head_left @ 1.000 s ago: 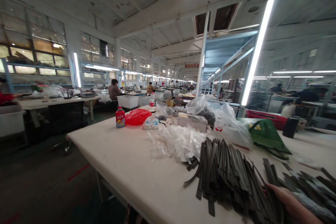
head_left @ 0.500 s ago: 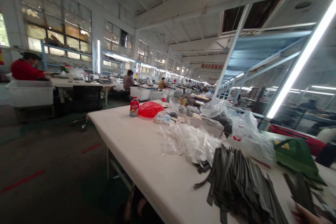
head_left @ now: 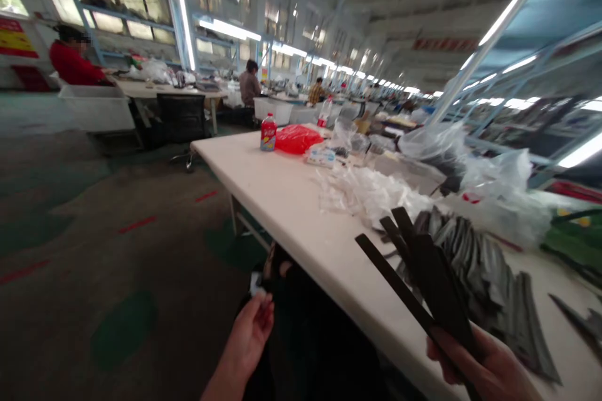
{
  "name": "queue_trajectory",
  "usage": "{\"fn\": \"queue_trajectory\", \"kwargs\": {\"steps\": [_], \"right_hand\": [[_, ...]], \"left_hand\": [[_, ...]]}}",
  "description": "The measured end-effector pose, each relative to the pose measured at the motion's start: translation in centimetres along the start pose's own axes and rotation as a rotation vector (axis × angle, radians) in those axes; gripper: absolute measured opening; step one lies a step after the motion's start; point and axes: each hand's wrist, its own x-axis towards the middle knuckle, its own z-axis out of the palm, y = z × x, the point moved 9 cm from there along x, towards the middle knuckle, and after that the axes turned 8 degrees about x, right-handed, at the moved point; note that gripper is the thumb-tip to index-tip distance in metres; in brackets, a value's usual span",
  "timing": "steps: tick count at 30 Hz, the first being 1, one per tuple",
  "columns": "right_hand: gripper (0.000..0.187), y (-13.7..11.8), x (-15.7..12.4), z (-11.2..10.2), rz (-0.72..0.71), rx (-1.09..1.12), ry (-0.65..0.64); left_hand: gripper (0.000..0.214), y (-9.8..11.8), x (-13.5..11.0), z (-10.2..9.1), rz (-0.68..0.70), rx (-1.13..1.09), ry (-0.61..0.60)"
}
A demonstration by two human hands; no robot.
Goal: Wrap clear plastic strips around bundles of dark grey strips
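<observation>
Several flat dark strips fan upward from my right hand, whose fingers are wrapped around their lower ends. They stand over the table's near side, in front of a large pile of grey-black strips. My left hand hangs beside the table edge above my lap, fingers curled and pressed together. A small whitish piece shows just beyond its fingertips; whether the hand grips it is unclear. Behind the strip pile lies a heap of crumpled thin white pieces on the pale table.
On the table's far end are a red-labelled bottle, a red plastic bag and a tissue pack. Clear plastic bags and a green bag line the right. A co-worker in red sits far left.
My view has tilted down and swung right. My right hand has lifted strips up from the table's right side. My left hand has come into view.
</observation>
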Motion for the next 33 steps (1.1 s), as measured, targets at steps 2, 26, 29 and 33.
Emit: {"fn": "queue_trajectory", "kwargs": {"steps": [2,26,29,33], "right_hand": [[0.049,-1.6,-1.3,5.5,-0.006,0.049,-0.155],[0.034,-0.7,-5.1,12.5,-0.113,-0.074,-0.267],[0.032,-0.9,-5.1,12.4,-0.131,-0.115,-0.248],[0.033,-1.4,-4.8,13.4,-0.091,-0.043,-0.298]], "left_hand": [[0.009,1.0,-1.5,1.4,0.054,0.004,-0.118],[0.034,2.4,-5.6,5.3,0.316,0.198,-0.243],[0.034,2.5,-5.6,5.2,0.342,0.201,-0.231],[0.034,1.5,-5.7,5.4,0.328,0.234,-0.242]]}}
